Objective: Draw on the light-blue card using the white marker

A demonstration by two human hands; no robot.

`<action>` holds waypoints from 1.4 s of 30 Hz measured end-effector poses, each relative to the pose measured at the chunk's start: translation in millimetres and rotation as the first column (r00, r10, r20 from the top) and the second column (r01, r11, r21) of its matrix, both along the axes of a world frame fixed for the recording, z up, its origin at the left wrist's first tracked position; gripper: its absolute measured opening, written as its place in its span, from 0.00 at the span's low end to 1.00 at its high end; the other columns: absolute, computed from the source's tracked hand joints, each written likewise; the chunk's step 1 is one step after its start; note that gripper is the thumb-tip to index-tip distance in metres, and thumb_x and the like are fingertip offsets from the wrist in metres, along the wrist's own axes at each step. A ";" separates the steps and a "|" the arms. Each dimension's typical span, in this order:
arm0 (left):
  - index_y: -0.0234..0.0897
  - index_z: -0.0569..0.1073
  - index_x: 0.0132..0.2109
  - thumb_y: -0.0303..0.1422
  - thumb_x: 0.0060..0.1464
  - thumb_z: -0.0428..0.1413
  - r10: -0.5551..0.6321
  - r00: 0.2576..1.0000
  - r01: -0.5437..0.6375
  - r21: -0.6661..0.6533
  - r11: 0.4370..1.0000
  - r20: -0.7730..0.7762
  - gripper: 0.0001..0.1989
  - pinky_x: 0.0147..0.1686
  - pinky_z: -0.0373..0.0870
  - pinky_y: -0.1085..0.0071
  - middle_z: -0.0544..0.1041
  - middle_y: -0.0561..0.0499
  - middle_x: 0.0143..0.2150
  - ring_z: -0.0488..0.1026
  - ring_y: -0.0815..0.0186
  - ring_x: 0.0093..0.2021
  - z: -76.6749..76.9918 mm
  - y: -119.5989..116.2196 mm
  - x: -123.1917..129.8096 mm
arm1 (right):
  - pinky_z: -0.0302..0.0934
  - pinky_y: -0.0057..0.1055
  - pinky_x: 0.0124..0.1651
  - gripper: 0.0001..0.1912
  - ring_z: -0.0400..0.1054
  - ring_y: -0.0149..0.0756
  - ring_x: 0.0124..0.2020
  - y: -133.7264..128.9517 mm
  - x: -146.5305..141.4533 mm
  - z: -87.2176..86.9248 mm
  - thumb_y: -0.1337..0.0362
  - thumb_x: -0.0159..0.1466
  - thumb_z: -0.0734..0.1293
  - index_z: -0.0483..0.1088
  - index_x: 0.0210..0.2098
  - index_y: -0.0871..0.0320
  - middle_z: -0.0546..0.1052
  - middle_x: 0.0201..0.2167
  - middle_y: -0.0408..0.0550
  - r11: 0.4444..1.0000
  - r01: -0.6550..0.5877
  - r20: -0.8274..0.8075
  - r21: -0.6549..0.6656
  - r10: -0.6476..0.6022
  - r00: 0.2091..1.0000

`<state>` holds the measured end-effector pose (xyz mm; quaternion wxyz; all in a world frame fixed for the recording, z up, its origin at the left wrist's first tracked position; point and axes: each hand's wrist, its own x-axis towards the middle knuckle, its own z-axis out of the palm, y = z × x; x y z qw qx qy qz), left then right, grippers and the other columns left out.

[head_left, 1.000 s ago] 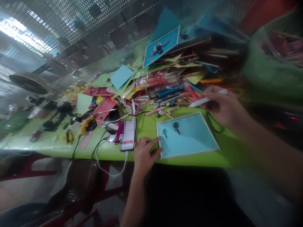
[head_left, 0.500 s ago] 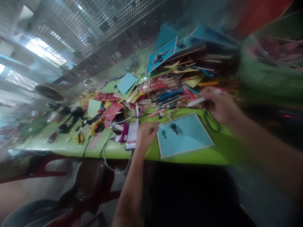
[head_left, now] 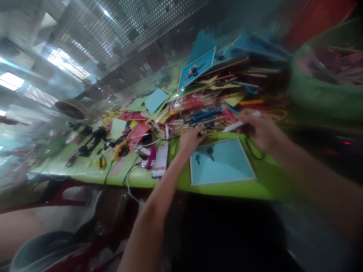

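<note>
My right hand [head_left: 259, 126] is closed around a white pen [head_left: 234, 126], its tip pointing left above the far edge of a blue board [head_left: 224, 162]. The board has a pale border and lies flat near the table's front edge. Two small dark tree-like shapes [head_left: 210, 152] sit on its upper left part. Beyond the board's far left corner, my left hand [head_left: 191, 140] reaches down at small loose pieces [head_left: 217, 127], fingertips drawn together. Whatever is between those fingertips is too small and blurred to make out.
A phone [head_left: 160, 160] and a purple device [head_left: 148, 160] with cables lie left of my left forearm. Behind are heaped coloured papers [head_left: 155, 100], sticks and a framed blue picture [head_left: 195, 70]. A green basket [head_left: 317, 92] stands at the right on the green table [head_left: 93, 175].
My left hand has moved from the board's left edge, beside the phone, forward and right to the small loose pieces. My right hand still holds the pen in nearly the same place.
</note>
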<state>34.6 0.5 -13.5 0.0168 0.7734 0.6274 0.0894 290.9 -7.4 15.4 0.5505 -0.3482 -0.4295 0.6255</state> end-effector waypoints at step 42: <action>0.39 0.74 0.36 0.33 0.60 0.60 -0.007 0.961 0.068 -0.213 0.975 0.276 0.04 0.43 0.68 0.66 0.81 0.47 0.42 0.77 0.57 0.46 13.2 -21.1 -18.2 | 0.59 0.26 0.25 0.06 0.63 0.30 0.26 9.8 10.8 3.0 0.65 0.54 0.73 0.74 0.23 0.56 0.72 0.26 0.45 0.995 0.104 0.004 -0.014 -0.103 0.995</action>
